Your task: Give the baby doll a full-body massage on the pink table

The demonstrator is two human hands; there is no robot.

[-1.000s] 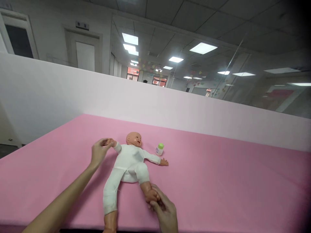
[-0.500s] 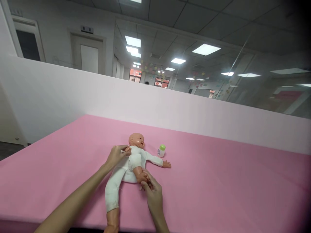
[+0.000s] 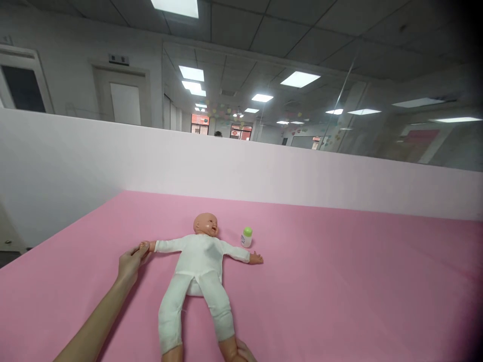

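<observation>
A baby doll (image 3: 199,259) in a white suit lies on its back on the pink table surface (image 3: 320,281), its head toward the far side and its arms spread. My left hand (image 3: 131,264) is closed on the doll's small hand, holding that arm stretched out to the left. At the bottom edge, my right hand (image 3: 245,351) is at the doll's lower leg on the right side; only part of it shows, and its fingers are mostly hidden behind the leg. Both doll legs are extended toward me, the feet cut off by the frame.
Just beyond the doll's other arm stands a small white bottle (image 3: 246,239) with a green cap. A low white wall (image 3: 264,173) runs along the table's far edge, with glass above it. Doors are in the left background.
My left hand has drawn the doll's arm outward to the left from its chest. The doll's bent leg is now straightened toward me, and my right hand has moved down with it.
</observation>
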